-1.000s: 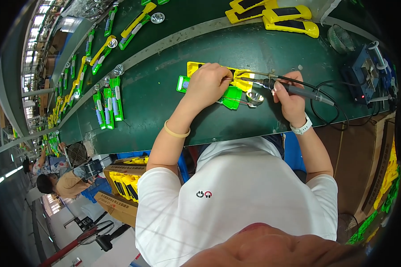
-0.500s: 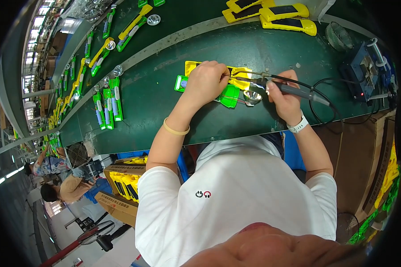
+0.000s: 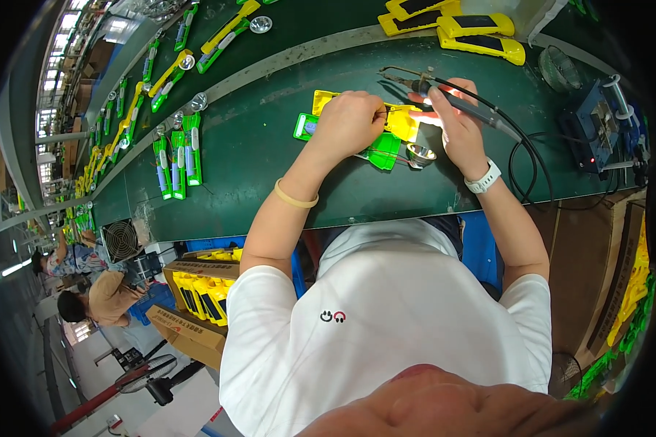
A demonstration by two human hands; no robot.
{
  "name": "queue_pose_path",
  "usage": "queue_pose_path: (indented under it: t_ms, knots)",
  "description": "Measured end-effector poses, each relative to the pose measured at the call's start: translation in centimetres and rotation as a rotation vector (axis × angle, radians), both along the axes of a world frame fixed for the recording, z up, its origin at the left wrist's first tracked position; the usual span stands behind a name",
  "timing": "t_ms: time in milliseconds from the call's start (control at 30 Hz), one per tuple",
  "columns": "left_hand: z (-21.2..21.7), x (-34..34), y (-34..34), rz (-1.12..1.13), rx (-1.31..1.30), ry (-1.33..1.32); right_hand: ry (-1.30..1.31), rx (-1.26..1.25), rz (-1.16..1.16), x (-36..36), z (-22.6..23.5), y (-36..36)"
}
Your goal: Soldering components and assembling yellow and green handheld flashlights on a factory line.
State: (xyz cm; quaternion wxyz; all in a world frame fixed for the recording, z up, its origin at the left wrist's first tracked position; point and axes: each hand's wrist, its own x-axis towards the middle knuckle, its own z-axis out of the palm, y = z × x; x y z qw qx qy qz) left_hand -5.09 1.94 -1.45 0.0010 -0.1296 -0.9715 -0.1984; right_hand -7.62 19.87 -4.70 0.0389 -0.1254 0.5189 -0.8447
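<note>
Yellow and green plastic casing (image 3: 386, 138) on dark green surface (image 3: 270, 153) | left hand (image 3: 350, 122) closed, pinching thin wires on it | right hand (image 3: 455, 124) gripping black soldering iron (image 3: 444, 98) | risk: hot tip could slip onto fingers or melt plastic

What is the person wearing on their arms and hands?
Both forearms are bare below short white T-shirt sleeves. The left hand wears no glove, with a thin yellowish band round that wrist. The right hand is gloveless too, with a white wristwatch on its wrist.
</note>
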Motion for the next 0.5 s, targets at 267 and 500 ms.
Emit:
queue_pose_path:
  t_ms: [267,500]
  knots:
    - [-0.1,0.4,-0.4,-0.006,0.048,0.007,0.030,0.125,-0.121,1.9,-0.7,4.4]
    - [-0.4,0.3,-0.5,-0.035,0.077,0.024,0.059,0.232,0.002,2.1,-2.0,4.0]
